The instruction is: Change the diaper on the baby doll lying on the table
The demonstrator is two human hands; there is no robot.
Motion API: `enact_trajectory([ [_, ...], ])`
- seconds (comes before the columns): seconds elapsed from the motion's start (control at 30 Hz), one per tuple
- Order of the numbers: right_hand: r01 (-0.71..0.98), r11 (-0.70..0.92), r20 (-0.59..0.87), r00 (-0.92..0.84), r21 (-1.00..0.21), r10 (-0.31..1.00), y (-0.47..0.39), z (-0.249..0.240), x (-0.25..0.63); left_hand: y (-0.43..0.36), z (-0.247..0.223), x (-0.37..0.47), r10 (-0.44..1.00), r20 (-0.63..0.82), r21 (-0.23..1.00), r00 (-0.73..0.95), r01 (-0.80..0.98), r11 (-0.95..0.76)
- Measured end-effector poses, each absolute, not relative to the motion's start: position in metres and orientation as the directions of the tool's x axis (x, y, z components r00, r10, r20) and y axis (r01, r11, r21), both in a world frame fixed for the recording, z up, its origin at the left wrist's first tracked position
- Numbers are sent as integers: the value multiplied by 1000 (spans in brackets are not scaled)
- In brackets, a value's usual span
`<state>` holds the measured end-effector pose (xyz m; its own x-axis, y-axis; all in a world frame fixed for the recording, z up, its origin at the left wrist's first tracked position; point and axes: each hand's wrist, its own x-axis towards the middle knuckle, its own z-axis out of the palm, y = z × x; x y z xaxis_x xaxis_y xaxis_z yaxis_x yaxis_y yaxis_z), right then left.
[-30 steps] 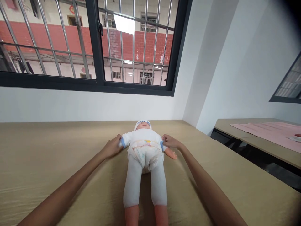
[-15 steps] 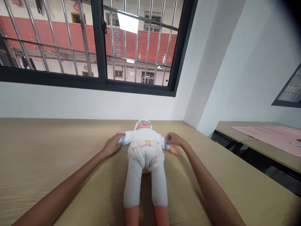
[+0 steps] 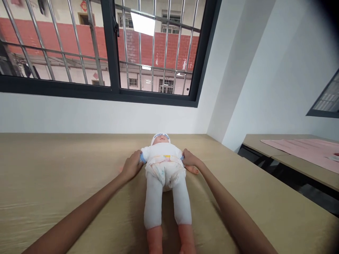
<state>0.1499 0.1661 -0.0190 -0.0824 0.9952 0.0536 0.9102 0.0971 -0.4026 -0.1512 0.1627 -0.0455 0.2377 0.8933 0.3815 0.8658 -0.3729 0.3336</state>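
Note:
A baby doll (image 3: 164, 169) lies on its back on the wooden table (image 3: 79, 183), head toward the wall and feet toward me. It wears a white cap with lettering, a white short-sleeved top with blue cuffs, and a diaper. My left hand (image 3: 132, 165) is closed round the doll's arm at the blue cuff on the left side. On the right side, my right hand (image 3: 190, 158) grips the other sleeve at its cuff, and the doll's small hand shows below it. Most of my fingertips are hidden or small.
A barred window (image 3: 156, 100) with a dark frame is in the wall behind the table. At the right, beyond a dark gap, stands a second table (image 3: 299, 163) with a pink cloth (image 3: 304, 150) on it.
Both my hands have moved inward toward the doll's body, and its arms have come closer to its sides. Its legs have shifted slightly to the right and up in the picture.

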Motion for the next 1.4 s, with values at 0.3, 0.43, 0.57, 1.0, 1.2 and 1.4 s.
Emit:
enact_trajectory([
  [0.3,964,9,382,97,-266,919,155,-59,123,156,-52,-138,879,452,234,153,931,-282],
  [0.43,960,24,405,95,-280,909,154,-64,124,158,-54,-142,869,466,233,166,925,-301],
  [0.57,947,-13,395,147,-322,907,155,-64,124,160,-57,-144,856,487,198,174,932,-303],
  [1.0,904,119,530,130,-410,838,156,-62,131,165,-59,-145,850,505,154,153,952,-263],
  [1.2,823,204,579,176,-530,796,164,-73,140,166,-61,-145,799,594,217,99,936,-277],
  [1.4,832,153,539,195,-533,819,172,-79,141,166,-62,-147,804,589,269,86,917,-295],
])
